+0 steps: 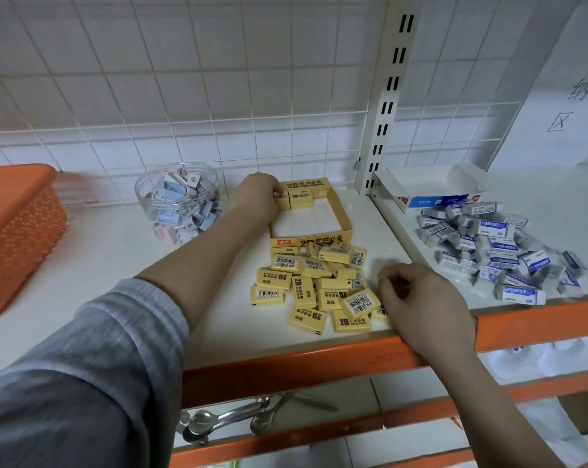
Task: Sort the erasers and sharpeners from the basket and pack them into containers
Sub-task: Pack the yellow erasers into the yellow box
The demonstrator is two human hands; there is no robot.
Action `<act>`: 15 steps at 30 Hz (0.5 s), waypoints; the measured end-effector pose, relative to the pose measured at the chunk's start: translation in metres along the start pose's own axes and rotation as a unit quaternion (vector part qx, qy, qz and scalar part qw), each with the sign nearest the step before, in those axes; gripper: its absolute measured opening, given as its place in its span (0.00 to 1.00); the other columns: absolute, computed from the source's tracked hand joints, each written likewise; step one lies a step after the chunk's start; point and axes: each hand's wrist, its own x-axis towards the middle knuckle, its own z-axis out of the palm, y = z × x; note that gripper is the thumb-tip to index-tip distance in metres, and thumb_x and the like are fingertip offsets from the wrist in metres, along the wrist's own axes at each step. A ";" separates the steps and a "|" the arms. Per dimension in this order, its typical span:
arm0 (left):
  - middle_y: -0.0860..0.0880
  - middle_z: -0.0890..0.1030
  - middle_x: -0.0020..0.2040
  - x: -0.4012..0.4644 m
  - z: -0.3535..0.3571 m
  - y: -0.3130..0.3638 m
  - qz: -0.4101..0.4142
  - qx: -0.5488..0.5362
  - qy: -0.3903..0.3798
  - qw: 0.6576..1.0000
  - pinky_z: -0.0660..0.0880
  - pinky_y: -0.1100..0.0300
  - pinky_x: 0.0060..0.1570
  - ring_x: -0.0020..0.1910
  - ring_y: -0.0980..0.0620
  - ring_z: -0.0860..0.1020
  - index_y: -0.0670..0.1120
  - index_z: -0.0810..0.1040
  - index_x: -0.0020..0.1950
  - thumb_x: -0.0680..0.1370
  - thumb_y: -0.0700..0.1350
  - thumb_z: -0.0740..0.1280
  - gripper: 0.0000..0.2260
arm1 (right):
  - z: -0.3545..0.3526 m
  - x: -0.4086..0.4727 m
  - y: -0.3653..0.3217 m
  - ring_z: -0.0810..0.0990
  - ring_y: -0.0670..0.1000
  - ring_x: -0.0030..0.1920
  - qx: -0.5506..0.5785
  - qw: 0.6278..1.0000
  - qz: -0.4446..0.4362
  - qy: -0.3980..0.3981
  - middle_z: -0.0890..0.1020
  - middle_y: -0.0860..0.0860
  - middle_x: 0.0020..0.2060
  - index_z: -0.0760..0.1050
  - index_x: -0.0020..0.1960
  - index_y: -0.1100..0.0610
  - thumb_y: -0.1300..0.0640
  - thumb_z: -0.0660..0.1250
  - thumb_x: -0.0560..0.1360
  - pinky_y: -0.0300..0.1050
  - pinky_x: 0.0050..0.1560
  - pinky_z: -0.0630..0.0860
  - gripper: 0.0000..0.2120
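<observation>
Shelf [117, 265], white top with orange front edge, holds everything. Left hand [257, 194] reaches into the far left corner of the open yellow cardboard box [340, 211], fingers curled on a yellow 2B eraser [280, 197] and setting it against the yellow erasers packed in that corner [301, 199]. Rest of the box floor is bare. Right hand [421, 298] rests on the shelf near the front edge, fingers loosely curled, holding nothing as far as visible. Loose pile of yellow erasers [319, 282] lies just left of the right hand, touching its fingers, between it and the box. White-and-blue wrapped erasers [495, 248] heaped right of the right hand, beyond it a white-and-blue carton [434, 194]. Clear round plastic tub of pastel sharpeners [179, 204] just left of the left hand; orange perforated plastic basket [19, 231] further left.
</observation>
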 end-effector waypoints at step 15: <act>0.56 0.82 0.44 -0.128 -0.049 0.003 -0.016 -0.149 -0.015 0.989 0.71 0.69 0.43 0.40 0.62 0.77 0.50 0.83 0.49 0.76 0.43 0.66 0.07 | -0.008 0.053 -0.043 0.77 0.42 0.49 0.073 0.975 -0.082 -0.192 0.80 0.42 0.46 0.80 0.55 0.50 0.45 0.66 0.74 0.33 0.45 0.68 0.14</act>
